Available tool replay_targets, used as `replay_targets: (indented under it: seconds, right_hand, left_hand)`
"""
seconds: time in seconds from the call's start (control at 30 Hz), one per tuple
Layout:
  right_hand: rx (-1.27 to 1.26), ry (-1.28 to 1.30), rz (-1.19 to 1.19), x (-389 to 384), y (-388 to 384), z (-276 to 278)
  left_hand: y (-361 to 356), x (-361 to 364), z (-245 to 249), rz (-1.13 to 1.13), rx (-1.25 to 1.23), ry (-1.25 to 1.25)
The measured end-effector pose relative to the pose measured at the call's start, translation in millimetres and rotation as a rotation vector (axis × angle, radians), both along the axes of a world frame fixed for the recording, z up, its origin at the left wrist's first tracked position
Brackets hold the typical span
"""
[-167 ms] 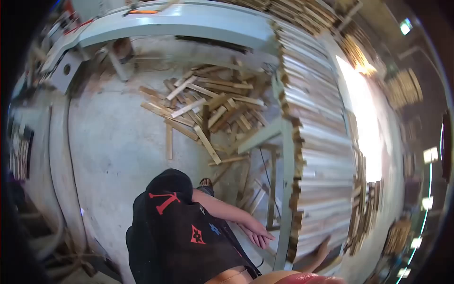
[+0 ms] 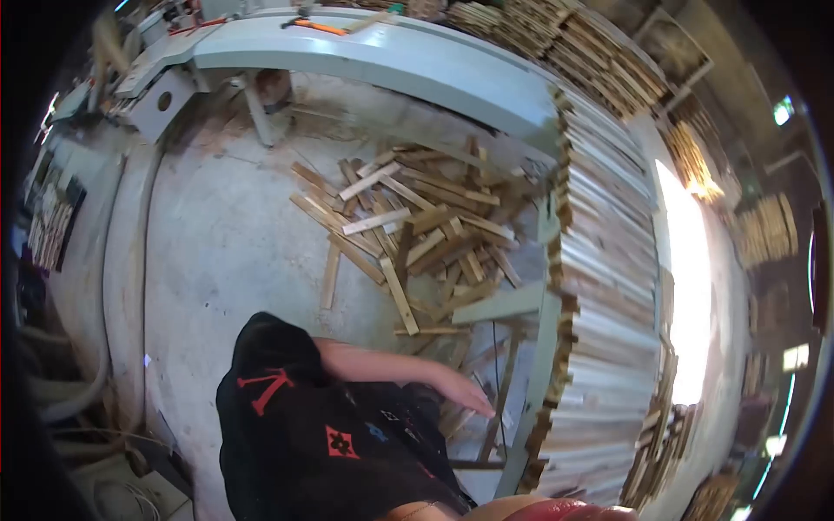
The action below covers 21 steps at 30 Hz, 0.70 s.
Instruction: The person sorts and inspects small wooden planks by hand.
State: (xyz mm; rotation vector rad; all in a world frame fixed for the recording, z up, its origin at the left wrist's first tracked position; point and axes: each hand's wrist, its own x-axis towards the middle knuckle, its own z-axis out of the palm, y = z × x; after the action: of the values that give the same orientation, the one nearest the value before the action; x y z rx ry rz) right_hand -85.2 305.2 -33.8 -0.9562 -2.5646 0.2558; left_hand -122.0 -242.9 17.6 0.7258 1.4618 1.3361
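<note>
One left hand [image 2: 467,392] is in view. Past its fingers [image 2: 483,406] lies one heap of wooden sticks [image 2: 417,217] – too overlapped to count singly. Right of the fingers is one row of wooden strips [image 2: 599,321], also too tightly packed to count. Far beyond the fingers – one orange-handled tool [image 2: 318,26], and, farther left, one panel [image 2: 155,117] with one round hole [image 2: 164,102].

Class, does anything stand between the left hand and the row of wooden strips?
Yes, in this view: a dark cable and the pale metal rail run between the left hand and the wooden strips; relative heights are unclear.
</note>
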Motion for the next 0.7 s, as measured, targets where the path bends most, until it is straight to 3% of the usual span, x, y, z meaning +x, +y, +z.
replay_targets:
  seconds: [0.03, 0.1, 0.17, 0.23, 0.3, 0.37, 0.47, 0.53, 0.63, 0.7]
  right_hand:
    - [0.249, 0.097, 0.134, -17.3, -14.8, -18.3]
    - [0.013, 0.47, 0.267, -44.6, -198.3, 36.8]
    - [-0.25, 0.609, 0.512, -61.8, -358.7, 91.4]
    - [-0.133, 0.418, 1.016, -110.2, -454.0, 111.9]
    - [-0.402, 0.183, 1.488, -170.7, -522.2, 118.2]
    - [-0.525, 0.069, 1.678, -245.2, -567.6, 92.2]
    - [-0.685, -0.118, 1.634, -360.2, -626.7, 84.9]
    - [-0.685, -0.127, 1.602, -450.5, -674.2, 86.8]
    - [-0.7, -0.036, 1.553, -572.2, -752.9, 94.3]
    - [-0.74, -0.04, 1.578, -645.1, -806.0, 107.1]
  left_hand:
    - [-25.5, -19.0, 7.5, 0.163, 0.009, 0.065]
    - [-84.6, -39.5, 36.0, 0.435, -0.021, 0.102]
    - [-136.7, -58.4, 79.2, 0.662, -0.071, 0.08]
    - [-169.2, -75.7, 62.0, 0.817, -0.11, 0.132]
    - [-204.5, -96.8, 59.9, 0.889, -0.195, 0.19]
    - [-242.3, -117.4, 52.3, 0.862, -0.311, 0.203]
    - [-294.1, -140.9, 58.2, 0.858, -0.503, 0.154]
    - [-329.2, -171.5, 50.7, 0.851, -0.731, 0.055]
    - [-363.6, -217.6, 61.1, 1.024, -1.096, -0.01]
    - [-397.4, -260.7, 75.8, 1.178, -0.91, -0.028]
